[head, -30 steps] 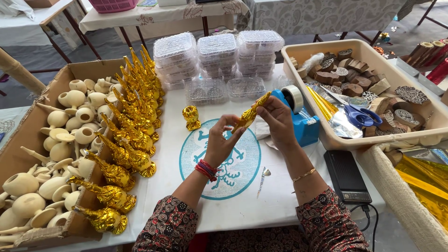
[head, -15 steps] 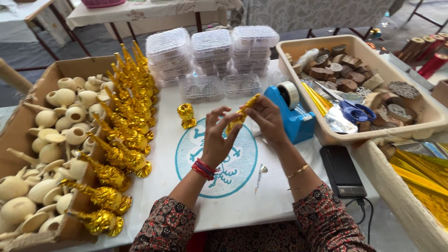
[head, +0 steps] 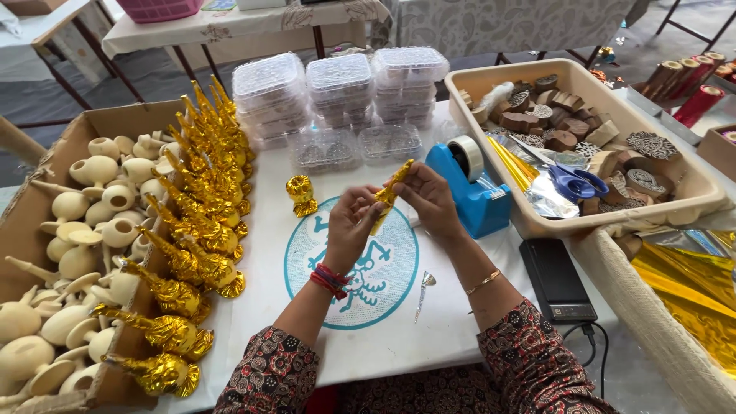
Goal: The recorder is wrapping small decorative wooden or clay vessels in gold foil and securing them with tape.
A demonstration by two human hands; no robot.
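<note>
The gold foil-wrapped piece [head: 389, 196] is pinched between left hand [head: 351, 224] and right hand [head: 431, 201].

Cardboard box [head: 46, 180] (left side) and gold foil sheets [head: 694, 287] run off-frame.

box [head: 54, 146] left, tray [head: 690, 192] right, dispenser [head: 475, 192] between
</note>
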